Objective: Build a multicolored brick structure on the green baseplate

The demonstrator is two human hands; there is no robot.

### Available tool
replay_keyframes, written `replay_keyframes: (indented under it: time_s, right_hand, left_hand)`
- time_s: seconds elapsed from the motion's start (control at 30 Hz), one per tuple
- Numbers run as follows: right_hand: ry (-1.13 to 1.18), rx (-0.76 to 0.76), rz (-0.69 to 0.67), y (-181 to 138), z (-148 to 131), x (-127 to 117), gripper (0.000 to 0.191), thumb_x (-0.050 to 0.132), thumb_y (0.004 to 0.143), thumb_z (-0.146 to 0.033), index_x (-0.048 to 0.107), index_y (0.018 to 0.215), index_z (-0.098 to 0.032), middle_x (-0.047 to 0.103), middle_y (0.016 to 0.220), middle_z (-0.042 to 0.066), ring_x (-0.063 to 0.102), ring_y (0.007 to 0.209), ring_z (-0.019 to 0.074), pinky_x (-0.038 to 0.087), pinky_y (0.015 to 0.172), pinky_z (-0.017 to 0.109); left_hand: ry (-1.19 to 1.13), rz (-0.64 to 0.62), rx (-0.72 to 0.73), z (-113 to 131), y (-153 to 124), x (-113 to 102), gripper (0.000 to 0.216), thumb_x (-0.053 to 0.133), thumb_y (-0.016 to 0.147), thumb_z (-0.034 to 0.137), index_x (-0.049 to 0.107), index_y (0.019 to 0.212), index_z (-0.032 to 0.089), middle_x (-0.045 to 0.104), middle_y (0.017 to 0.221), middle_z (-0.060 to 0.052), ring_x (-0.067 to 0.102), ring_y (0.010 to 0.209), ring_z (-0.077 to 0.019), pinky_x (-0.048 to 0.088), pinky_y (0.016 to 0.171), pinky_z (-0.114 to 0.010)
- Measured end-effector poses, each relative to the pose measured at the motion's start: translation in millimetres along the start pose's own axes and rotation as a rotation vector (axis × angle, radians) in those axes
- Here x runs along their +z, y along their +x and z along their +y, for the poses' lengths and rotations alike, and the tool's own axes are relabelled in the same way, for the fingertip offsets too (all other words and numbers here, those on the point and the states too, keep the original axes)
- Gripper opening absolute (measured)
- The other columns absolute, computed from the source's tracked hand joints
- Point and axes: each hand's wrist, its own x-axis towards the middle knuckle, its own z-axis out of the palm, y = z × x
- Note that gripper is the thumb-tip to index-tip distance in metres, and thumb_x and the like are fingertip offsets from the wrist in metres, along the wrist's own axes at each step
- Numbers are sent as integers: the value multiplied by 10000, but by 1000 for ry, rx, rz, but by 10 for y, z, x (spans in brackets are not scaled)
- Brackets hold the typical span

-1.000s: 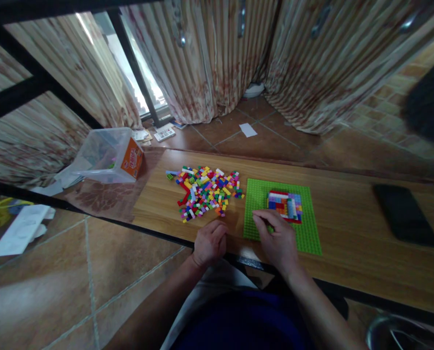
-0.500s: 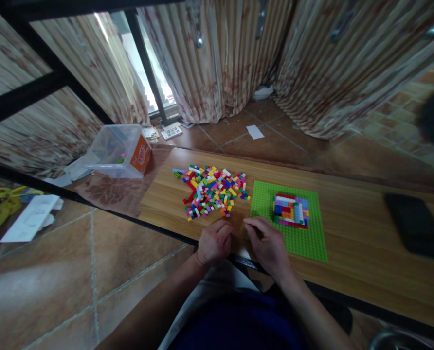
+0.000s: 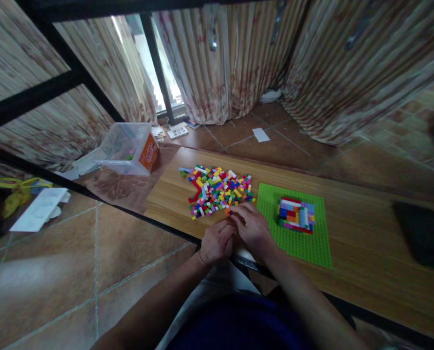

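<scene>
A heap of small coloured bricks [image 3: 219, 190] lies on the wooden table [image 3: 355, 243]. To its right is a green baseplate [image 3: 304, 243] carrying a square multicoloured build [image 3: 296, 214]. My right hand [image 3: 251, 228] reaches left to the near edge of the heap, its fingertips pinched at an orange brick [image 3: 227, 212]. My left hand [image 3: 217, 241] rests curled at the table's front edge, just left of the right hand, with nothing visible in it.
A clear plastic tub [image 3: 127, 154] with an orange label lies on its side at the table's left end. A black phone [image 3: 423, 236] lies at the far right. Curtains and a tiled floor with scattered papers lie beyond.
My right hand has moved left from the green baseplate to the near edge of the brick heap. My left hand stayed put. The view has shifted slightly.
</scene>
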Motion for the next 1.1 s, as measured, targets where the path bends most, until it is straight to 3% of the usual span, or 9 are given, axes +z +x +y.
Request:
replay_keyframes:
  time_s: [0.17, 0.3, 0.5, 0.67, 0.87, 1.1]
  right_hand:
    - [-122, 36, -172, 178, -37, 2, 226, 546, 905, -232, 677, 1088, -219, 622, 1023, 74, 590, 938, 203, 450, 806, 303]
    - [-115, 20, -210, 229, -28, -7, 181, 560, 897, -221, 699, 1012, -224, 614, 989, 65, 582, 911, 195, 436, 787, 299]
    - [157, 116, 5, 150, 40, 22, 147, 555, 882, -241, 696, 851, -213, 651, 903, 48, 611, 826, 172, 460, 780, 305]
    - [337, 239, 146, 20, 18, -62, 161, 579, 851, -326, 684, 838, -205, 675, 867, 54, 623, 807, 186, 476, 757, 321]
    - [612, 398, 168, -116, -81, -63, 176, 631, 800, -362, 684, 840, -200, 710, 848, 45, 643, 811, 187, 489, 761, 318]
    - [687, 460, 148, -168, -133, -54, 185, 682, 750, -381, 683, 782, -199, 710, 775, 27, 642, 728, 168, 500, 708, 297]
  left_hand:
    - [-12, 18, -25, 4, 7, -5, 217, 359, 898, 114, 538, 795, 182, 606, 803, -69, 595, 721, -160, 511, 655, -277]
    - [-8, 2, -27, 7, 7, -5, 205, 374, 892, 127, 549, 802, 185, 615, 824, -73, 603, 757, -167, 519, 679, -282]
    - [12, -32, -54, 2, -1, 6, 197, 381, 903, 146, 556, 818, 183, 619, 838, -73, 616, 773, -170, 527, 704, -289]
    - [-16, 63, -169, 22, 25, 10, 144, 414, 908, 140, 545, 954, 178, 640, 927, -84, 630, 848, -182, 525, 744, -300]
    - [-129, 102, -315, 67, 50, -15, 163, 555, 905, 291, 531, 1028, 187, 604, 811, -11, 553, 594, -112, 469, 574, -239]
    - [-166, 171, -393, 47, 65, 18, 101, 536, 929, 278, 562, 975, 192, 622, 830, -13, 606, 664, -115, 491, 621, -227]
